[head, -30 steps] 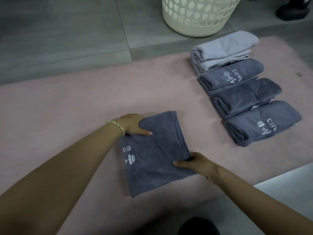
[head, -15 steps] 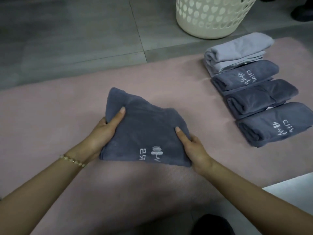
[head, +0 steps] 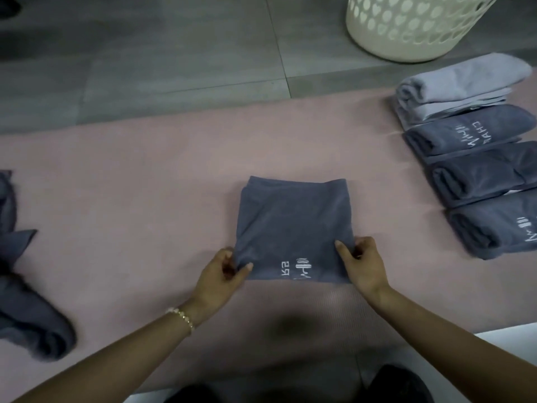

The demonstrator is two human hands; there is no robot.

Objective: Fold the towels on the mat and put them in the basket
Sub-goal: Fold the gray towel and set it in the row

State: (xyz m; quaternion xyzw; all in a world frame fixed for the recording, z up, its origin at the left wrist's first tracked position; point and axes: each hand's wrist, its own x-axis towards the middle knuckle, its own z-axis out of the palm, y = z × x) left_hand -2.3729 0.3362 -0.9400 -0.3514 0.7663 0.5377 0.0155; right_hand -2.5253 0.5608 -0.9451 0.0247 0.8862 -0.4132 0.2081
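Item: dark grey towel [head: 293, 228], folded square, middle of the pink mat [head: 145, 170]. Change: half a second ago it lay askew with the hands at its sides. Now it is squared and flat, logo at its near edge.
Left hand [head: 220, 277], bracelet [head: 181, 317] at the wrist: pinches the near left corner.
Right hand [head: 363, 266]: pinches the near right corner.
Mat's left edge: crumpled towel [head: 26, 301], unfolded.
Mat's right edge: four folded towels [head: 479, 175] in a row, the farthest pale grey.
Beyond the far right corner: cream perforated basket [head: 412, 27] on grey tiled floor [head: 174, 53].
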